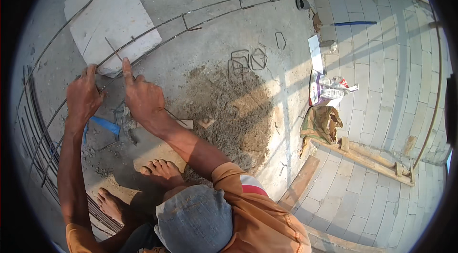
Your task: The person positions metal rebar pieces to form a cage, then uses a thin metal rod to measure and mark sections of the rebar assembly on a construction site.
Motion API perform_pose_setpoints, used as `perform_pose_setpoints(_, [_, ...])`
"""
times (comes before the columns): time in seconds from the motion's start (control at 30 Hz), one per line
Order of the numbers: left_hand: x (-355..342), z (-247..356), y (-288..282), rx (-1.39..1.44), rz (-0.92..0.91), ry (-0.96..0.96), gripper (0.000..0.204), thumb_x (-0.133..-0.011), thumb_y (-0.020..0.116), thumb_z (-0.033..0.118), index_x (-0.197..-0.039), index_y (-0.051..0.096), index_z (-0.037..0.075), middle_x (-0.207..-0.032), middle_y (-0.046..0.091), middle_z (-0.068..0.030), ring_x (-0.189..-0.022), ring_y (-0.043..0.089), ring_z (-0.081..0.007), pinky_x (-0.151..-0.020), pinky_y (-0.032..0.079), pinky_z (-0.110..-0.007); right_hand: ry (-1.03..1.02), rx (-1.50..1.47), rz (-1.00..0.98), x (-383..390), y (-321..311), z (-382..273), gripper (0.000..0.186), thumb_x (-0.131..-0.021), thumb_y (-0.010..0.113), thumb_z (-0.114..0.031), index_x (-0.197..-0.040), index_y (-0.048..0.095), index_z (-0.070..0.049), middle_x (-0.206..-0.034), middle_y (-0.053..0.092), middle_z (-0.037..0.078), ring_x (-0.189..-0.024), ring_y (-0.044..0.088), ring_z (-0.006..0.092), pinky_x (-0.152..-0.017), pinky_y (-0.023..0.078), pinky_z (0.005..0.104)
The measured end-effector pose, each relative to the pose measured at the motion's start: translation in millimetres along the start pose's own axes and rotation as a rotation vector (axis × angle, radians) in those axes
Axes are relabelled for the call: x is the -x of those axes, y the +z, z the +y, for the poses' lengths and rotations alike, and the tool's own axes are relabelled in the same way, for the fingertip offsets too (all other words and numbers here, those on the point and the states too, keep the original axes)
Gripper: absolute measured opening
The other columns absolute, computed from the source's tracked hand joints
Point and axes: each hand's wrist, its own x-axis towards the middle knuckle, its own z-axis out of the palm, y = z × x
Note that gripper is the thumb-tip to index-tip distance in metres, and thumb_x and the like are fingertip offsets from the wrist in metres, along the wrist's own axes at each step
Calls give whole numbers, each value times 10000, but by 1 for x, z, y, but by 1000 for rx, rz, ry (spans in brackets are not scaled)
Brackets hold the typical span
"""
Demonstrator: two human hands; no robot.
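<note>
A long rebar cage (183,15), two thin steel bars joined by bent stirrups, runs from my hands to the far right. Its near part rests across a pale block (112,7). My left hand (84,93) is closed around one bar just off the block's near corner. Beside it, my right hand (143,95) has its index finger stretched along the cage and its other fingers curled; what they hold is hidden. A thin steel leg (113,48) sticks up at that fingertip. Another thin rod shows under my right wrist.
Loose rebar (36,114) lies along the left. Several bent stirrups (239,61) lie beyond a heap of sandy rubble (229,110). A blue strip (106,124) is near my bare feet. A plastic bag (327,88), a cloth sack (320,124) and timber (362,160) stand by the block wall (367,72).
</note>
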Motion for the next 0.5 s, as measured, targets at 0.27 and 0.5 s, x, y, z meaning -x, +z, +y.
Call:
perform_pose_setpoints(0.27, [-3,16,1,-33,33,57,640,-597,803,93,-1155,502,10,-970,655,-195,-803,660,-362,-664,514,-435,17,-19,-12,-5,0,7,701,-774,578,-73,-1433,350,-3,-721,623,162,-542,647,263,-448,515,379])
perform_pose_setpoints(0.5, [6,10,-19,-45,-18,-5,595,-590,842,155,-1063,506,22,-894,638,-180,-793,666,-355,-645,534,-427,-8,-21,-79,-3,5,-6,728,-795,602,-91,-1459,311,-31,-727,633,143,-547,650,250,-463,529,373])
